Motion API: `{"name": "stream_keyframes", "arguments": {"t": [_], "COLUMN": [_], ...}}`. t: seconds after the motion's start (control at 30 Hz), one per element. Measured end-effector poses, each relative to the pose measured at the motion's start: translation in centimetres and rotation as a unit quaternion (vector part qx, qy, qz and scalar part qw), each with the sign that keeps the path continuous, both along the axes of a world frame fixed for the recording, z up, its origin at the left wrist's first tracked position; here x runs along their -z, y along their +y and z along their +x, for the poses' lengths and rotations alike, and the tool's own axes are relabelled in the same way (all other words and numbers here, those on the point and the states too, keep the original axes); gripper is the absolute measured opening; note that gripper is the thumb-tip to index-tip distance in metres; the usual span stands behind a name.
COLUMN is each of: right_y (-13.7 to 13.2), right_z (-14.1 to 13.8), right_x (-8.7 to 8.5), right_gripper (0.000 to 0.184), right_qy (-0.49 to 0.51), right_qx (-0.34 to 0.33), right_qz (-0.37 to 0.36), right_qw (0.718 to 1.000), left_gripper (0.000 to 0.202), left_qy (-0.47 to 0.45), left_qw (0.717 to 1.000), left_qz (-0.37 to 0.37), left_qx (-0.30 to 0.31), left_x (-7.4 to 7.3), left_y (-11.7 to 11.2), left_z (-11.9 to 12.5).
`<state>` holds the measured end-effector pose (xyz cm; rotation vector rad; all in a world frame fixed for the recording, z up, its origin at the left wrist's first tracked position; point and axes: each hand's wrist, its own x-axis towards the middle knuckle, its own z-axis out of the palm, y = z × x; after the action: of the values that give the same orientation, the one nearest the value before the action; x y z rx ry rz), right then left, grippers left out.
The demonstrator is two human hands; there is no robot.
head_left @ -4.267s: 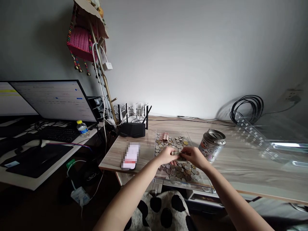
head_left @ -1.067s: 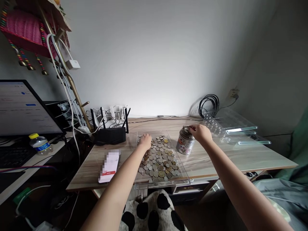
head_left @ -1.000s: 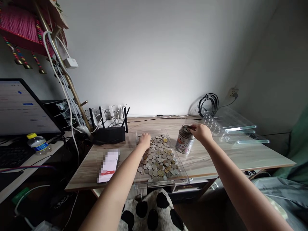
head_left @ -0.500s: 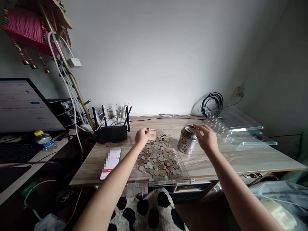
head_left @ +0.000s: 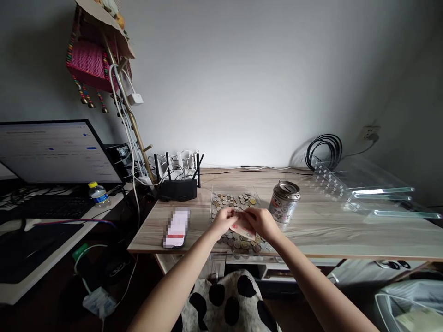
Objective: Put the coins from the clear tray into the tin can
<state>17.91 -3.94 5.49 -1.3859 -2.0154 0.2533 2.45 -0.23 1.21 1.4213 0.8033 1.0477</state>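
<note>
A pinkish-red banknote [head_left: 244, 228] is stretched between my two hands, above a clear tray [head_left: 212, 193] of coins. My left hand [head_left: 222, 221] pinches the note's left side, and my right hand [head_left: 262, 222] grips its right side. Many silver and some golden coins [head_left: 238, 242] lie spread in the tray, partly hidden by the hands and the note. Just right of my right hand stands a patterned tin coin bank [head_left: 285, 202], upright, with a slot in its metal lid.
A phone [head_left: 177, 227] lies left of the tray, in front of a black router [head_left: 178, 189]. Clear acrylic pieces [head_left: 367, 189] and a coiled black cable [head_left: 324, 152] occupy the right rear. A laptop [head_left: 58, 150] and a yellow-capped bottle [head_left: 98, 194] stand at far left.
My right hand has left the tin's lid and moved left to take hold of the banknote. My left hand has brought the note nearer. The view has turned left.
</note>
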Motion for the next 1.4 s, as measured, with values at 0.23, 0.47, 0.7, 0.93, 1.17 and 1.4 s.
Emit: {"name": "stream_keyframes", "arguments": {"t": [0.23,0.47,0.7,0.93,1.17,1.4], "right_y": [-0.3,-0.7,-0.2,-0.6,-0.2,-0.9], "right_z": [0.2,1.0,1.2,0.8,0.8,-0.1], "right_x": [-0.2,0.1,0.5,0.8,0.8,0.9], "right_gripper": [0.017,0.027,0.025,0.027,0.019,0.023], "right_qy": [0.048,0.081,0.084,0.033,0.025,0.008], "right_qx": [-0.036,-0.085,-0.073,-0.086,-0.051,-0.069], "right_qz": [-0.017,-0.044,-0.073,-0.026,-0.042,-0.051], "right_qw": [0.998,0.992,0.991,0.995,0.997,0.996], "left_gripper": [0.033,0.037,0.038,0.035,0.045,0.033], "left_qy": [-0.01,-0.022,0.024,0.003,0.05,0.053], "left_qw": [0.996,0.989,0.993,0.986,0.983,0.987], "left_qz": [-0.087,-0.132,-0.091,-0.137,-0.142,-0.122], "left_qx": [0.009,0.062,0.072,0.093,0.107,0.089], "left_x": [-0.5,-1.0,-0.3,0.2,0.4,0.9], "left_y": [0.0,-0.4,-0.4,0.0,-0.1,0.1], "left_z": [-0.2,-0.4,-0.2,-0.5,-0.5,-0.4]}}
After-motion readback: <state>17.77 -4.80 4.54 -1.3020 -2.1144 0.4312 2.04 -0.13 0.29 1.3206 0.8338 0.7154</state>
